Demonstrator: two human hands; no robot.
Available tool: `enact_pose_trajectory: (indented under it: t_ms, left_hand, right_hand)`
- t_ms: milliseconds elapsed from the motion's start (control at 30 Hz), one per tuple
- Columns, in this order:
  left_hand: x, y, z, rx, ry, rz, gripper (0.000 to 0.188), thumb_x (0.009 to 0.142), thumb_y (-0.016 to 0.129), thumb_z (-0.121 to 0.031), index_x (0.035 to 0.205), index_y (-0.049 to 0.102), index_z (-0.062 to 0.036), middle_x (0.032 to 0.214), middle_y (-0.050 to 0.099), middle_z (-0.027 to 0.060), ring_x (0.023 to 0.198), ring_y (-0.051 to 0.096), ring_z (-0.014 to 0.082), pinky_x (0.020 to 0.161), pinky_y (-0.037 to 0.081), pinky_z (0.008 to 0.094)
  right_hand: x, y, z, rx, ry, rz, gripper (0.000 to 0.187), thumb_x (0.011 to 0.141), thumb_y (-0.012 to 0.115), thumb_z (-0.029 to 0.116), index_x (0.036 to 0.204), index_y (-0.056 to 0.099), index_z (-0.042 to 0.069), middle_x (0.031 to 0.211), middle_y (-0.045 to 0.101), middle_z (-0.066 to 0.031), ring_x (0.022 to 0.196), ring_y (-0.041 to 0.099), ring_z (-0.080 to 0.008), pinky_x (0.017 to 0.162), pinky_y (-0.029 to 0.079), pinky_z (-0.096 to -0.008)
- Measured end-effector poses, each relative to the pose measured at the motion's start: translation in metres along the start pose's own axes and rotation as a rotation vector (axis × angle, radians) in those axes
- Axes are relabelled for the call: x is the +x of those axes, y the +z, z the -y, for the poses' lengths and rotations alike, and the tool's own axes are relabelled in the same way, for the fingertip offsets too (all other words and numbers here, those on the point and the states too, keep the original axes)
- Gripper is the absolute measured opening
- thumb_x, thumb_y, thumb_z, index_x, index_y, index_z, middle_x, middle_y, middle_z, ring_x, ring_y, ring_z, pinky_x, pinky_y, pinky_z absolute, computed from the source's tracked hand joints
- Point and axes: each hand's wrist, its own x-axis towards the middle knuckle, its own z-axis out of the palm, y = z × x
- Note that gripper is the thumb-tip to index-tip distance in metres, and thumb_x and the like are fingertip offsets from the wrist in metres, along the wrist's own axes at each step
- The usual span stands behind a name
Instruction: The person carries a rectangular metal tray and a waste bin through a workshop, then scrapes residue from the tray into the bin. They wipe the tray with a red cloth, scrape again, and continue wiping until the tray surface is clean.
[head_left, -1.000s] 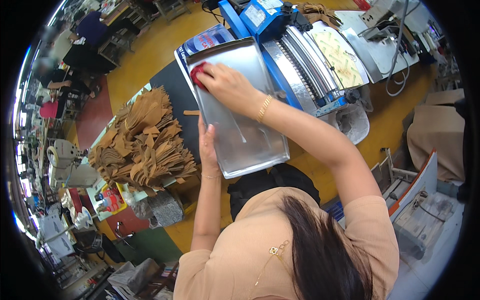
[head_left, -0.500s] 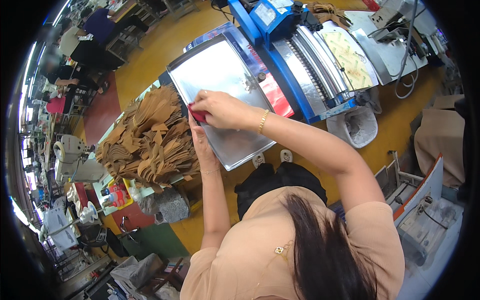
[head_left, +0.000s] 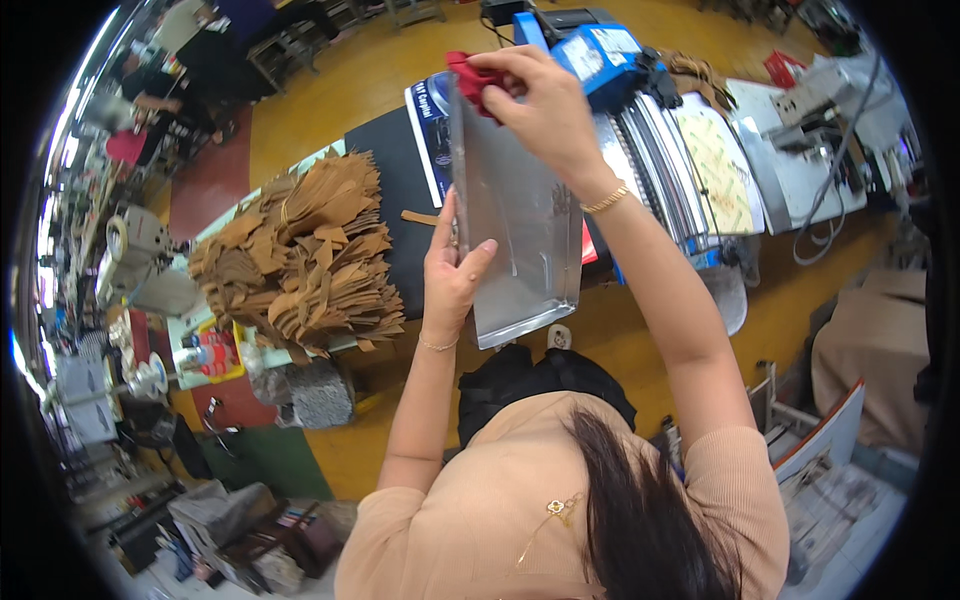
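A shallow metal tray [head_left: 510, 200] is tilted up in front of me, its inner face toward my right. My left hand [head_left: 455, 275] grips its left edge, thumb over the rim and fingers along the outer side. In my right hand [head_left: 548, 112] is a bunched red cloth [head_left: 472, 88], pinched between thumb and fingers. The cloth sits against the tray's far left corner. Dark specks [head_left: 563, 200] show on the tray near its right side.
Left of the tray lies a large heap of brown cut pieces [head_left: 300, 250]. A loose brown strip [head_left: 420, 217] rests on a black surface [head_left: 380, 160] beside a blue printed sheet [head_left: 430, 140]. Beyond, right, stands a blue roller machine [head_left: 600, 65]. People [head_left: 150, 85] sit far left.
The tray has swung to the right and tipped onto its side more steeply. My right hand has carried the red cloth up along the rim to the far corner. My left hand has moved right.
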Motion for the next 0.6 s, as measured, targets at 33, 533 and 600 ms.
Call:
enact_pose_trajectory:
  t_ms: [33,533,600]
  left_hand:
    - [-0.001,0.002,-0.001,0.04,-0.022,-0.003,0.076,0.083,0.06,0.005,0.15,0.025,-0.0029,0.138,0.048,0.0116,0.113,0.054,0.0152,0.095,0.043,0.0259]
    - [0.001,-0.002,0.016,-0.318,-0.11,0.006,0.079,0.077,0.075,0.003,0.143,0.032,-0.0016,0.124,0.055,0.0076,0.109,0.057,0.0155,0.092,0.049,0.0284]
    - [0.004,-0.007,0.013,-0.379,-0.107,-0.037,0.088,0.073,0.08,0.0,0.144,0.029,-0.0017,0.128,0.054,0.0092,0.111,0.057,0.0181,0.094,0.049,0.0311]
  right_hand:
    - [0.002,-0.006,0.002,-0.152,-0.093,0.033,0.029,0.08,0.064,0.005,0.108,0.07,0.008,0.104,0.063,-0.0076,0.081,0.064,-0.0185,0.076,0.053,-0.0284]
    - [-0.07,-0.008,0.015,0.299,0.521,0.64,0.025,0.078,0.062,0.007,0.101,0.071,0.006,0.091,0.065,-0.0104,0.078,0.063,-0.016,0.07,0.052,-0.0289]
    - [-0.057,-0.025,0.009,0.494,0.671,0.584,0.025,0.082,0.059,0.005,0.104,0.07,0.005,0.083,0.067,-0.0085,0.074,0.06,-0.008,0.064,0.05,-0.025]
